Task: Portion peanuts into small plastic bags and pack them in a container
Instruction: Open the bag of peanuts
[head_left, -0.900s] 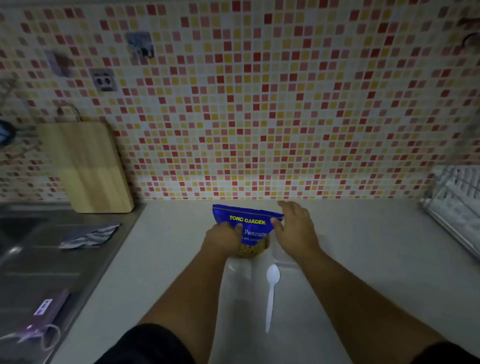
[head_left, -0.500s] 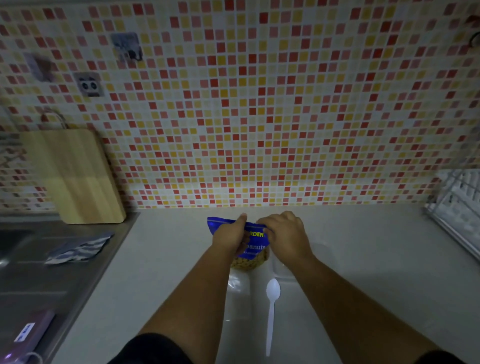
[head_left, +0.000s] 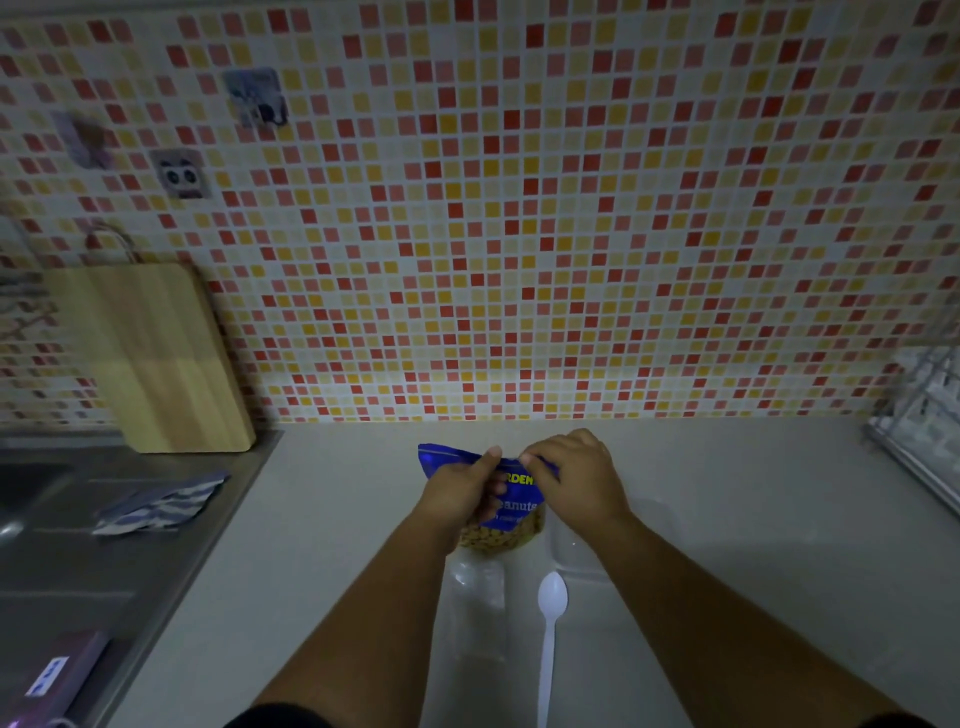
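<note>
Head view: we look down at a pale countertop (head_left: 322, 519) in dim light.
Peanut packet (head_left: 511, 512): blue, upright mid-counter, nuts showing through its clear lower part.
Left hand (head_left: 460, 491): we pinch the packet's top edge.
Right hand (head_left: 574, 480): we pinch the same edge, just beside the left.
Plastic spoon (head_left: 549, 631): white, lying nearer us.
Clear container (head_left: 579, 553): right of the packet, faint.
Cutting board (head_left: 148, 356): leaning on the tiled wall, far left.
</note>
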